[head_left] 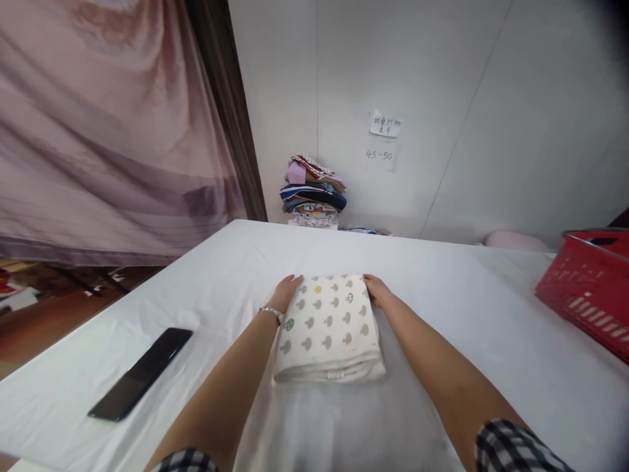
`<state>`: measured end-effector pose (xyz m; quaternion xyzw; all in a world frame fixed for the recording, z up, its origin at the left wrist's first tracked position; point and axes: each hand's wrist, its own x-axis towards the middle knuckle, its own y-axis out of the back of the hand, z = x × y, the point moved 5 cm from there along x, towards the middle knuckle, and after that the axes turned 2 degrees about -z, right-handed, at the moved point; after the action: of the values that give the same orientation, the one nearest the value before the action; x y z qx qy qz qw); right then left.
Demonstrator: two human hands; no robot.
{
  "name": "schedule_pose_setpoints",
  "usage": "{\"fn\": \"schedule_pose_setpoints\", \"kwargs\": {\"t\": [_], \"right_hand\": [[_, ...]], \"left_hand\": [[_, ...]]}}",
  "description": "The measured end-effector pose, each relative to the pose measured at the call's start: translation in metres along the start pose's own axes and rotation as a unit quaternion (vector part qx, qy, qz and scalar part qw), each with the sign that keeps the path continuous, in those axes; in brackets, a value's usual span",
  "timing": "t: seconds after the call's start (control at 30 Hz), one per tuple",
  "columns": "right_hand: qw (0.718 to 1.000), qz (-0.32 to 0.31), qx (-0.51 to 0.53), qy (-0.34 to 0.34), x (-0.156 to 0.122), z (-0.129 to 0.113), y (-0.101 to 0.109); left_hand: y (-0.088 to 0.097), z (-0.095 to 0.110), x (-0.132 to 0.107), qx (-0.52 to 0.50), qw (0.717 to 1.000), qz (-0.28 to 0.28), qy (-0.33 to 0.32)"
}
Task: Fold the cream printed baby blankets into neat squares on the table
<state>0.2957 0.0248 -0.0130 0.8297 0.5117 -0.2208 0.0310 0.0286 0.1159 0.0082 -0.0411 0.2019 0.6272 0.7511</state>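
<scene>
A folded white cloth [327, 321] with grey mushroom prints, a few of them green or yellow, lies on the white-covered table [432, 295]. Its folded layers show along the near edge, where there is a small pale tag. My left hand [285, 294] grips the far left corner, a bracelet on its wrist. At the far right corner, my right hand [377, 290] is closed on the cloth too. The fingertips of both hands are partly hidden behind or beneath the fabric.
A black phone [142, 373] lies on the left of the table. At the right edge stands a red plastic basket [590, 282]. Beyond the far edge is a stack of folded fabrics [314, 190] against the wall. A pink curtain [108, 118] hangs at the left.
</scene>
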Motion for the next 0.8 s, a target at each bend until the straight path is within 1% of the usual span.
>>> {"fn": "schedule_pose_setpoints", "kwargs": {"t": [0.17, 0.27, 0.43, 0.67, 0.8], "right_hand": [[0.999, 0.021, 0.012, 0.024, 0.003, 0.001, 0.007], [0.997, 0.049, 0.03, 0.043, 0.006, 0.006, 0.015], [0.995, 0.076, 0.055, 0.045, 0.011, 0.011, 0.022], [0.997, 0.054, 0.054, 0.028, 0.008, 0.011, 0.021], [0.999, 0.0, 0.049, 0.003, -0.003, 0.009, 0.018]], "left_hand": [[-0.001, 0.0, 0.0, -0.013, 0.999, -0.029, 0.01], [-0.002, 0.0, 0.0, -0.023, 0.999, -0.026, 0.024], [-0.004, -0.001, 0.001, -0.034, 0.999, -0.016, 0.03], [-0.003, -0.004, -0.002, -0.016, 0.999, -0.017, 0.028], [0.0, -0.001, -0.014, -0.002, 0.999, -0.033, 0.032]]}}
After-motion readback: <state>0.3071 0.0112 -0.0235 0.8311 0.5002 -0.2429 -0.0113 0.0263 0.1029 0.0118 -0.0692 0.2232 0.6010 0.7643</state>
